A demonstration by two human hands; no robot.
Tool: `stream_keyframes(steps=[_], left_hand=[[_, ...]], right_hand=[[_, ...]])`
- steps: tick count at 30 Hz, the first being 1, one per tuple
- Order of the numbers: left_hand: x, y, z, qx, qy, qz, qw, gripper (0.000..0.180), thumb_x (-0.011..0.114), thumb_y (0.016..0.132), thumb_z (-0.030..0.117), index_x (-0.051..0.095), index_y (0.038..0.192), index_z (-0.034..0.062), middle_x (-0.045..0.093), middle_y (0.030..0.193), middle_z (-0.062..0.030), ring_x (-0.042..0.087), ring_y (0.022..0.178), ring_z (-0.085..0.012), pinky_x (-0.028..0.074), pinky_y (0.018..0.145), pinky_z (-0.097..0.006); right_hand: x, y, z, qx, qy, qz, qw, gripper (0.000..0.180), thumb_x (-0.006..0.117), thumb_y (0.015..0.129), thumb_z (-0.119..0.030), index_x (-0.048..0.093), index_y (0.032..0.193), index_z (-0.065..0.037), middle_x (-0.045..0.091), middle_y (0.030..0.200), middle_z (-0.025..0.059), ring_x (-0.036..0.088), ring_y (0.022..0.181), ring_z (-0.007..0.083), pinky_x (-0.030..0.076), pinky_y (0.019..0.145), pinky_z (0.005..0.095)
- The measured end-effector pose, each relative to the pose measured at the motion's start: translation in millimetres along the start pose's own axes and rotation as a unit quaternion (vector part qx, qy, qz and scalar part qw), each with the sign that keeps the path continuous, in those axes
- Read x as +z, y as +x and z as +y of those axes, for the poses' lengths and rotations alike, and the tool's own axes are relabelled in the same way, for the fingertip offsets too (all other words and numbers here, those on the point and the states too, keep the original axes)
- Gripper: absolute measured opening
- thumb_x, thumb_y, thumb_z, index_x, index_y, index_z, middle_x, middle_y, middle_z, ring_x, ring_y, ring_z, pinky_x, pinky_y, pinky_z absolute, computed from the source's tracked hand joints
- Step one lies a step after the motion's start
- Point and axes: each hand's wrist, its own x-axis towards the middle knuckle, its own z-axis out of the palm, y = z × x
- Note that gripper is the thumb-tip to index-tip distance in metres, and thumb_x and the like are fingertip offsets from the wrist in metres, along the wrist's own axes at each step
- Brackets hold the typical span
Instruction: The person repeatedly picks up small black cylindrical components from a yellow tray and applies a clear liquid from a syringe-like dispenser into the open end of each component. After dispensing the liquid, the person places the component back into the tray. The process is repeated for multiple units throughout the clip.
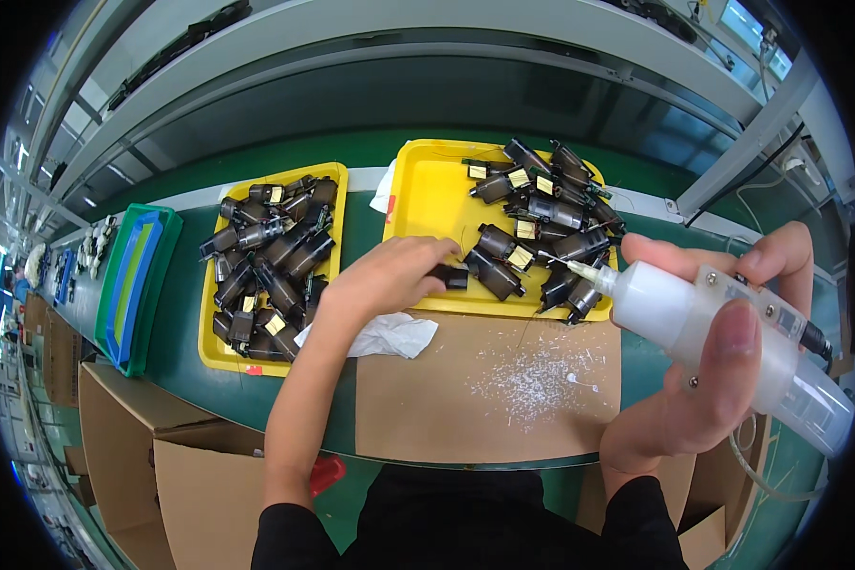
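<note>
My left hand reaches to the front edge of the right yellow tray. Its fingers are closed on a dark cylindrical part, whose far side is partly covered by the hand. A white, syringe-like dispenser with a thin tip, a clear rear end and a cable is gripped in my right hand. Its tip points left, over the dark cylindrical parts heaped in that tray, several with pale yellow labels. Whether the tip touches any of them I cannot tell.
Another yellow tray at left holds several similar dark parts. White tissue lies beside a cardboard sheet scattered with white bits. Green and blue bins stand far left. Open cardboard boxes sit below the table edge.
</note>
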Motion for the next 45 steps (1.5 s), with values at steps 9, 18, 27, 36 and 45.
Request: stream_keyframes(steps=[9,18,27,36,45], left_hand=[[-15,13,8,0.073,-0.634,0.106,0.763,0.054,0.045,0.092,0.034,0.032,0.136,0.0060,0.053,0.107,-0.0110,0.052,0.106,-0.0270,0.041,0.092,-0.037],[38,6,31,0.107,-0.042,0.138,0.984,0.034,0.056,0.086,0.025,0.055,0.111,0.0030,0.050,0.108,-0.0136,0.050,0.096,-0.0308,0.039,0.088,-0.037],[34,-18,42,0.087,0.018,0.100,0.991,0.031,0.066,0.076,0.024,0.060,0.099,0.0047,0.056,0.091,-0.0103,0.055,0.086,-0.0282,0.044,0.077,-0.037],[43,-31,58,0.023,0.060,0.072,0.995,0.037,0.069,0.072,0.021,0.057,0.104,0.0054,0.056,0.090,-0.0099,0.056,0.085,-0.0288,0.045,0.076,-0.038],[41,-41,71,0.004,-0.011,0.105,0.994,0.034,0.068,0.070,0.008,0.055,0.101,0.0027,0.054,0.089,-0.0101,0.057,0.083,-0.0249,0.046,0.073,-0.033]], right_hand=[[1,5,4,-0.026,0.004,0.013,1.000,0.038,0.050,0.082,-0.038,0.036,0.090,-0.005,0.065,0.078,0.0181,0.056,0.060,0.0117,0.045,0.064,0.0181],[8,0,1,-0.017,0.018,0.044,0.999,0.037,0.047,0.084,-0.038,0.036,0.092,-0.004,0.065,0.080,0.0196,0.059,0.063,0.0136,0.047,0.066,0.0198],[8,1,9,0.023,0.038,0.091,0.995,0.034,0.044,0.086,-0.037,0.035,0.095,-0.006,0.065,0.083,0.0204,0.060,0.063,0.0149,0.048,0.068,0.0219],[-11,6,9,0.079,0.004,0.092,0.993,0.035,0.045,0.087,-0.037,0.040,0.097,-0.004,0.065,0.090,0.0194,0.063,0.070,0.0163,0.049,0.071,0.0217],[-62,35,23,-0.264,-0.179,-0.259,0.912,0.047,0.046,0.088,-0.038,0.036,0.128,-0.015,0.061,0.103,0.0244,0.065,0.072,0.0253,0.051,0.068,0.0274]])
